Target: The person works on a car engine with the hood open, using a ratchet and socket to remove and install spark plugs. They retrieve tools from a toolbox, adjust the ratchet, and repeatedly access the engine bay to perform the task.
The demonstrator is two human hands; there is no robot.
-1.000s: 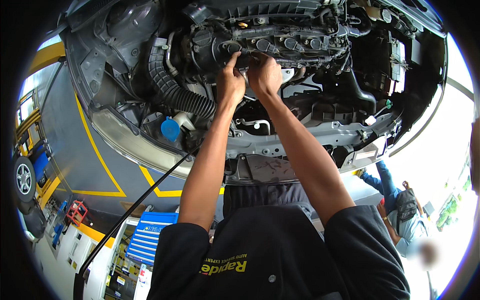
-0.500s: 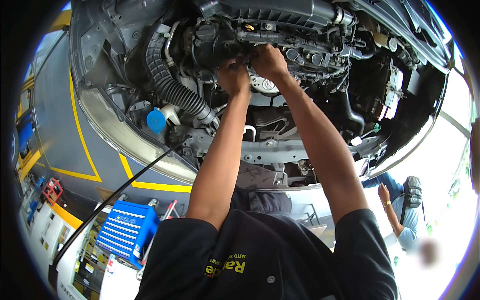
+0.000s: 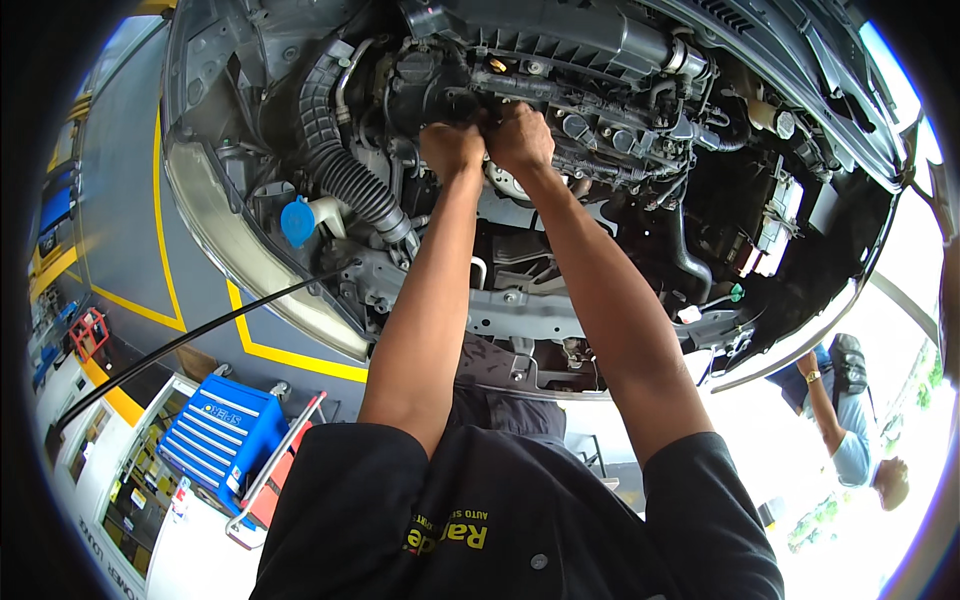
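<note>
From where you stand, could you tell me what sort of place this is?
Most likely a car repair workshop: both hands work in an open engine bay, a blue tool chest stands nearby, and yellow floor lines mark the bay.

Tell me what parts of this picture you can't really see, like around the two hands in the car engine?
- Head view: the fingertips of the left hand and right hand are hidden, curled into the dark engine, so whatever they grip cannot be made out.
- The black rod runs off into the dark rim at lower left.
- The other person at right is washed out by glare.
</note>
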